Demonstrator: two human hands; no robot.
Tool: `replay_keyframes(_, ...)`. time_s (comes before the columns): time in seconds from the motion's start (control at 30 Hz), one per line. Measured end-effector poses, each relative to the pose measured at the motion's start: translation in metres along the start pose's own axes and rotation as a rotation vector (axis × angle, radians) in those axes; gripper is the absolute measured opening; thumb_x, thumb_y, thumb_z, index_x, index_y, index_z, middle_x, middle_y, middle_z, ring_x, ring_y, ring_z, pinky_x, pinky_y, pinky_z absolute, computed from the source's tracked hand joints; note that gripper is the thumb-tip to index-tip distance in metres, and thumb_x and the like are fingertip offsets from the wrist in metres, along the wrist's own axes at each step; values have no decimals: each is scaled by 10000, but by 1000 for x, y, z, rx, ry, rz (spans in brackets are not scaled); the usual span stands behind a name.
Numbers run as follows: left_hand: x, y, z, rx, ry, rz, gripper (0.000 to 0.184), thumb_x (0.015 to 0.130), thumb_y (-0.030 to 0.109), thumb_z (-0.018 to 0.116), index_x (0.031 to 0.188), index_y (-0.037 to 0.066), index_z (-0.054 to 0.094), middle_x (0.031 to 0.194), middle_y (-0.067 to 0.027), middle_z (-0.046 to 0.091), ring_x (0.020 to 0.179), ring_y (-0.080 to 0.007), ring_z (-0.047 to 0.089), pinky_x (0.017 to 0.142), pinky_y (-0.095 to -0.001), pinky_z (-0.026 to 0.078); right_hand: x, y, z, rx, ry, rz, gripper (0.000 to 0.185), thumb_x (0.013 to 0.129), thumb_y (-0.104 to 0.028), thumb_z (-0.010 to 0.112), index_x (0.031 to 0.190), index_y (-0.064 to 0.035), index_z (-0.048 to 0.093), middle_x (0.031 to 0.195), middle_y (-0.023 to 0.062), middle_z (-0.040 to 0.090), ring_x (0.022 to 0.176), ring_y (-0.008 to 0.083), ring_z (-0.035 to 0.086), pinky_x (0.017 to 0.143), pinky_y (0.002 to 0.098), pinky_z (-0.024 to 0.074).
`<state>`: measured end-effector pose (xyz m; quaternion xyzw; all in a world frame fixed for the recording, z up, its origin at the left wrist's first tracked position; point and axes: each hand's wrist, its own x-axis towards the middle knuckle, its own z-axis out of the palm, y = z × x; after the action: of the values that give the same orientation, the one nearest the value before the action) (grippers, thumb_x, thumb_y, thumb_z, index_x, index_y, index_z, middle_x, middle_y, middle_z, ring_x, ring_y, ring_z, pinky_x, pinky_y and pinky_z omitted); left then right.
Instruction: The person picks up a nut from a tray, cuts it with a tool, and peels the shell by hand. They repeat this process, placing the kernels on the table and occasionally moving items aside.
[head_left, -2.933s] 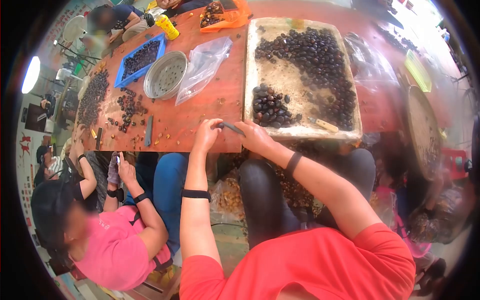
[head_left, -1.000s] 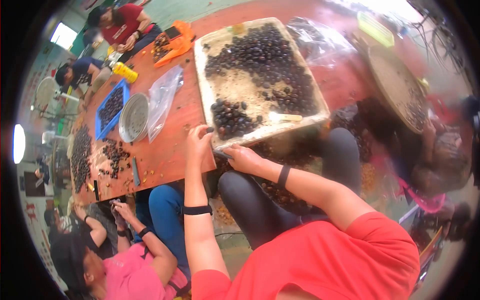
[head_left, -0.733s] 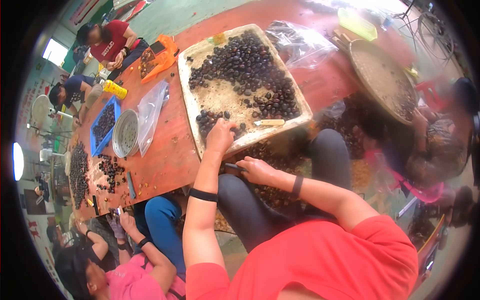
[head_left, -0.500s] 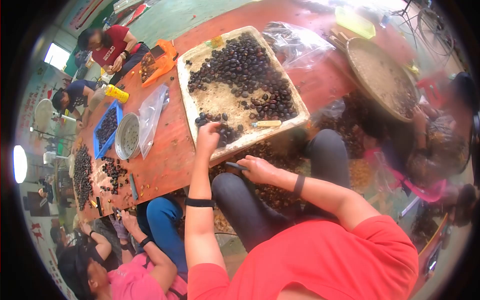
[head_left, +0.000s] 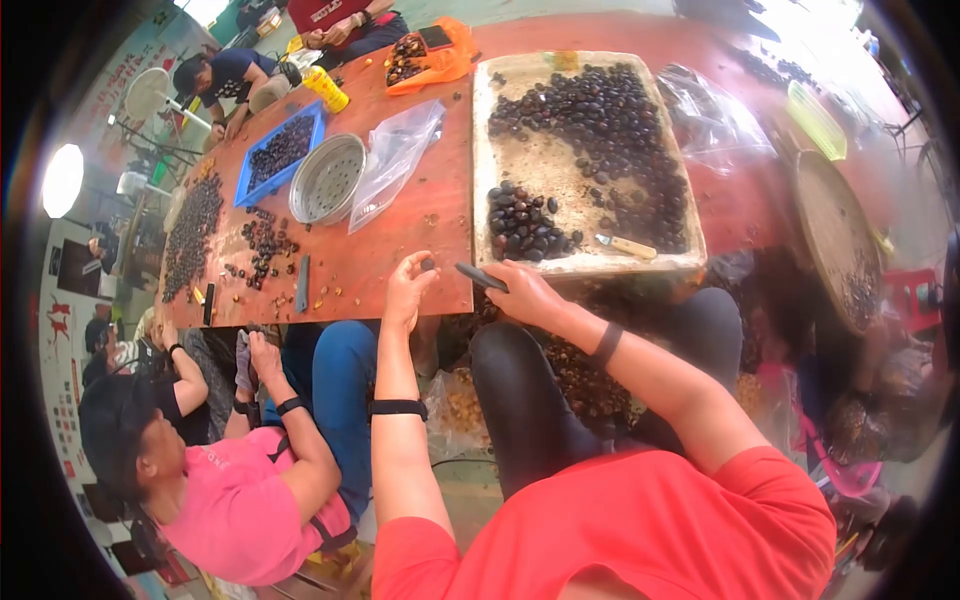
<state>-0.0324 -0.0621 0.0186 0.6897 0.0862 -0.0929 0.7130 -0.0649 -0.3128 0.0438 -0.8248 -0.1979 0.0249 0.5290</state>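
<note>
My left hand [head_left: 405,290] is raised just past the table's front edge, its fingertips pinched on a small dark nut [head_left: 428,264]. Close by on the right, my right hand [head_left: 524,296] grips a slim dark grey tool [head_left: 481,277] that points left toward the nut; no blade can be made out on it. Beyond my hands lies a shallow cream tray [head_left: 482,160]. It bears a large spread of dark nuts [head_left: 610,115] and a smaller pile [head_left: 522,225] at its near left corner. A short-bladed knife with a wooden handle [head_left: 632,247] rests near the tray's front rim.
Left on the red table [head_left: 420,215] are a clear plastic bag [head_left: 395,165], a metal colander [head_left: 327,180], a blue tray [head_left: 244,193], loose nuts and a grey tool [head_left: 302,284]. A person in pink [head_left: 260,490] sits close at my left. A round woven tray [head_left: 835,220] stands at right.
My left hand has left the nuts in the tray and come back toward me with one nut. My right hand still holds the grey tool. The view has turned left.
</note>
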Motion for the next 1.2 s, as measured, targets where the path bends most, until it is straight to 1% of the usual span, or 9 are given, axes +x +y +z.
replay_keyframes(0.27, 10, -8, -20, 313, 16, 5, 356, 880, 10, 608, 1232, 55, 617, 1098, -55, 638, 878, -128, 660, 765, -270, 535, 27, 13, 39, -31, -24, 28, 359, 823, -112, 624, 1175, -45, 632, 1018, 212, 620, 976, 406, 607, 838, 438, 495)
replay_keyframes(0.43, 11, -9, -16, 837, 68, 317, 308, 834, -11, 610, 1132, 38, 673, 1106, -112, 656, 991, -226, 650, 856, -325, 503, 40, 20, 53, -88, -7, 8, 329, 828, -140, 636, 1148, -65, 647, 1023, 238, 625, 960, 439, 612, 832, 480, 507)
replay_keyframes(0.53, 12, -6, -11, 807, 66, 280, 314, 812, -30, 609, 1109, 40, 684, 1111, -133, 653, 1049, -279, 627, 906, -348, 486, 46, 21, 55, -101, -9, -13, 317, 835, -169, 647, 1135, -66, 648, 1023, 235, 626, 946, 440, 618, 816, 488, 514)
replay_keyframes(0.63, 20, -17, -18, 810, 56, 336, 336, 787, -49, 618, 1101, 49, 690, 1106, -124, 656, 1037, -268, 635, 905, -345, 492, 45, 16, 53, -131, -32, 15, 354, 812, -98, 601, 1162, -67, 643, 1021, 220, 622, 956, 417, 612, 828, 451, 510)
replay_keyframes(0.87, 15, -14, -14, 790, 84, 290, 319, 782, -50, 630, 1079, 45, 694, 1078, -121, 664, 1036, -265, 639, 912, -342, 491, 43, 8, 55, -145, -43, 19, 344, 824, -113, 600, 1163, -87, 651, 981, 221, 618, 967, 420, 605, 841, 460, 503)
replay_keyframes(0.93, 13, -11, -13, 792, 105, 270, 299, 792, -32, 644, 1076, 44, 695, 1066, -119, 664, 1025, -255, 641, 903, -338, 494, 38, 8, 56, -82, -17, 15, 290, 832, -251, 670, 1051, -63, 648, 1000, 243, 625, 946, 436, 624, 807, 500, 518)
replay_keyframes(0.97, 12, -10, -12, 793, 105, 272, 299, 792, -32, 644, 1076, 44, 695, 1066, -119, 664, 1025, -255, 641, 903, -338, 494, 34, 7, 56, -82, -16, 14, 290, 832, -251, 670, 1051, -63, 648, 1000, 243, 625, 946, 436, 624, 807, 500, 518)
replay_keyframes(1.03, 13, -10, -13, 788, 67, 285, 287, 800, -4, 666, 1081, 46, 696, 1063, -117, 665, 1002, -253, 643, 889, -333, 495, 26, 14, 56, -140, -42, 117, 259, 833, -200, 649, 1049, -58, 648, 984, 247, 622, 948, 440, 620, 811, 499, 514)
replay_keyframes(1.2, 28, -16, -17, 766, 10, 241, 303, 802, 25, 679, 1103, 56, 695, 1103, -128, 632, 994, -269, 635, 876, -339, 496, 19, 25, 50, -171, -66, 102, 296, 825, -114, 611, 1112, -52, 640, 1007, 251, 616, 974, 445, 609, 843, 493, 503)
